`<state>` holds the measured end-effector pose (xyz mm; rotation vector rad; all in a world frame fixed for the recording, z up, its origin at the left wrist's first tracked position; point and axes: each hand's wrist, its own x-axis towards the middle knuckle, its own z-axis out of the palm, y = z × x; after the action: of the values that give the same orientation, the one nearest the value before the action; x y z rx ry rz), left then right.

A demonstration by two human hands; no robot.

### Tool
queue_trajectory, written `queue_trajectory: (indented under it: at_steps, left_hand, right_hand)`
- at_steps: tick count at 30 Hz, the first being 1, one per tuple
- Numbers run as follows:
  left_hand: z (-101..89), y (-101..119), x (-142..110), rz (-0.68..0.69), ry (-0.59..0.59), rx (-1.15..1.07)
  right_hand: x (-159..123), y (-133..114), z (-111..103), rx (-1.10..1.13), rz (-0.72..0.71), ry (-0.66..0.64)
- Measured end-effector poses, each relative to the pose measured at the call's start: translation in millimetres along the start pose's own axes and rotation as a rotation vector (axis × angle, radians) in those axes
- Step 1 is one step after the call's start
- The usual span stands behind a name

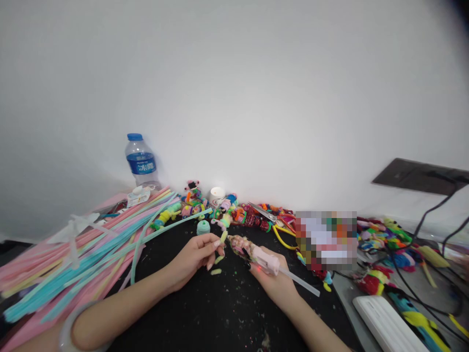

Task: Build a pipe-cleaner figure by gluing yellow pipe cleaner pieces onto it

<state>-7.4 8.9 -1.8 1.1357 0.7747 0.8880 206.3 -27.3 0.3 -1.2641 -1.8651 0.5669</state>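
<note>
Pinches a short pale yellow-green chenille piece (223, 237) between the closed thumb and index fingertips of the left hand (205, 250). Clamps the right hand (273, 283) around a pink hot-glue gun (269, 261), with a translucent glue stick (300, 282) sticking out behind. Points the fuzz-crusted nozzle (236, 243) toward the left fingertips, near the pinched piece. Has two loose yellow-green snippets (216, 272) just beside the left fingertips, over a black work surface (220, 318). Has a mint-green coil (203, 227) just beyond the left fingers, and yellow-handled scissors (284, 235) beyond the right fingers. Keeps a spread of pastel chenille stems (110, 254) left of the left fingers, with a blue-capped plastic bottle (141, 159) behind. Shows colorful chenille figures (192, 193) and a white paper cup (217, 196) farther out past both sets of fingers.
</note>
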Motion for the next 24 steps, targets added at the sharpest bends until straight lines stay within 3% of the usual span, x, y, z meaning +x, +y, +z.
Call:
queue_trajectory:
  at_steps: [14,21,24]
  left_hand:
    - [0.3,1.5,-0.9,0.014,-0.034,-0.003]
    - [0.1,0.1,-1.3,0.015,-0.044,-0.02]
    - [-0.2,-1.0,-0.8,0.02,-0.046,-0.025]
  right_hand:
    - [-10.4,22.7,10.4,-0.062,-0.054,0.171]
    - [-9.1,19.9,9.5,-0.044,-0.052,0.177]
    - [-6.3,12.7,6.4,-0.028,0.014,0.096]
